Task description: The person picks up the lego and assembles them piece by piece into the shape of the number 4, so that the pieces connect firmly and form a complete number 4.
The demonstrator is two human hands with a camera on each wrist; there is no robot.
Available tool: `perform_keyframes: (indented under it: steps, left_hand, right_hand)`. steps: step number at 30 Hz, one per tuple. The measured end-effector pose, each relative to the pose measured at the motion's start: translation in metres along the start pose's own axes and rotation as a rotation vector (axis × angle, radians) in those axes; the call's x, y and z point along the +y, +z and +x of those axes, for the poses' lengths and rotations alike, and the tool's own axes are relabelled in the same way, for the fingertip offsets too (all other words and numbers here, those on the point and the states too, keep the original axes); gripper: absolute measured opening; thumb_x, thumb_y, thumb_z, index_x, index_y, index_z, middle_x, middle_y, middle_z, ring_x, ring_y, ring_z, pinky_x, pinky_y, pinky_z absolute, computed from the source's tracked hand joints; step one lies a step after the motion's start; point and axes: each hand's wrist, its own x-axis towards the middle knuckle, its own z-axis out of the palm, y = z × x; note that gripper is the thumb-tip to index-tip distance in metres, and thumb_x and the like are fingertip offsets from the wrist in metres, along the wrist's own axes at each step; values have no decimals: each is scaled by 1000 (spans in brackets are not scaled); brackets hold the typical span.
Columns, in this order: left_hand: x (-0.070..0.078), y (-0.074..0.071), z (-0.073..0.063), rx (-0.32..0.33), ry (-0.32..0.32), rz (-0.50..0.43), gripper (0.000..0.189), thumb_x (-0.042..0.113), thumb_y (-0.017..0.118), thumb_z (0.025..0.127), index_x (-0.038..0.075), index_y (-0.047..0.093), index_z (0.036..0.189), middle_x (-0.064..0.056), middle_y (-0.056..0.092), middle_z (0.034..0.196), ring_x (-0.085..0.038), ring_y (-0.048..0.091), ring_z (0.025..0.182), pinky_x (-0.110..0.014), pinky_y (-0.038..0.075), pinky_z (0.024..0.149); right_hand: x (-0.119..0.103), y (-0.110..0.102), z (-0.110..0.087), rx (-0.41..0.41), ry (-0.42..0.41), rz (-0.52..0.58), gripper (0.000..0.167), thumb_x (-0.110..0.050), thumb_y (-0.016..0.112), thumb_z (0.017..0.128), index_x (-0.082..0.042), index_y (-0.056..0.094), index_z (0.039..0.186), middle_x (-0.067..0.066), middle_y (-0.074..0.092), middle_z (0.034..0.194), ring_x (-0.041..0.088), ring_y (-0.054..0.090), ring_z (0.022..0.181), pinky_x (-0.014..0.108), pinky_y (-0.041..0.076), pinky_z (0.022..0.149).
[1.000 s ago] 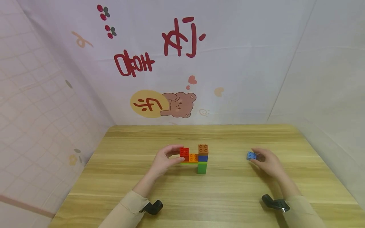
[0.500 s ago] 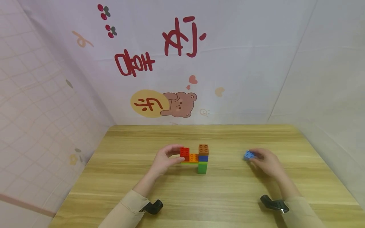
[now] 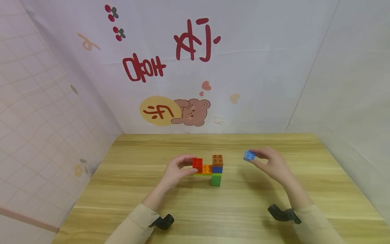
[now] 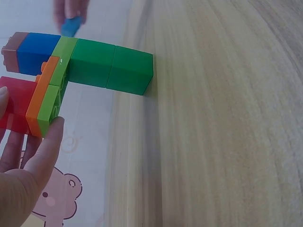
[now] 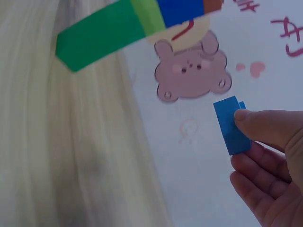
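Note:
A tower of toy building bricks stands on the wooden table: green bricks [image 4: 111, 65] at its foot, then a lime layer [image 4: 65, 49], a dark blue brick [image 4: 39, 52] and a brown brick [image 3: 217, 160] on top. From the lime layer an arm juts out to the left, carrying an orange brick [image 3: 207, 168] and a red brick [image 3: 197, 165] at its end. My left hand [image 3: 178, 171] holds the red brick between thumb and fingers. To the right of the tower, my right hand [image 3: 272, 164] pinches a light blue brick [image 5: 232, 125], raised above the table.
The wooden table [image 3: 182, 217] reaches back to a white cloth backdrop [image 3: 259, 67] printed with a bear and red characters. Cloth also hangs along the left and right sides. Each wrist wears a black camera mount [image 3: 284, 214].
The right hand has lifted the light blue brick off the table and carried it left, toward the tower. My left hand and the tower have stayed in place.

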Motion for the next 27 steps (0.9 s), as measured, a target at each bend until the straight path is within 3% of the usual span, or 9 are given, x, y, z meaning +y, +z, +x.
perform_keyframes:
  steps: [6, 13, 21, 27]
  left_hand:
    - [-1, -1, 0, 1, 1, 3, 39, 6, 78, 85, 3, 67, 122, -13, 67, 117, -29, 61, 111, -58, 43, 101]
    - [-1, -1, 0, -3, -1, -1, 39, 8, 78, 85, 4, 68, 122, -12, 67, 117, -29, 61, 111, -59, 42, 101]
    - [1, 0, 0, -7, -7, 22, 39, 10, 78, 86, 4, 67, 123, -12, 66, 119, -30, 60, 113, -53, 45, 101]
    - [1, -1, -1, -18, 7, 15, 38, 9, 77, 87, 5, 67, 123, -11, 67, 118, -29, 61, 112, -48, 48, 98]
  right_hand:
    - [-36, -2, 16, -8, -43, 21, 37, -14, 78, 86, -11, 70, 122, 5, 68, 112, 29, 64, 102, 51, 51, 85]
    - [-78, 2, 34, -17, -178, 18, 37, -17, 81, 84, -12, 71, 120, 2, 69, 115, 23, 63, 102, 49, 51, 87]
    - [-117, 16, 51, -127, -282, 24, 37, -19, 82, 84, -14, 72, 119, -1, 70, 113, 21, 62, 104, 45, 50, 91]
    - [-130, 33, 60, -181, -370, 30, 36, -19, 83, 82, -13, 73, 117, -2, 69, 111, 19, 60, 102, 39, 50, 88]
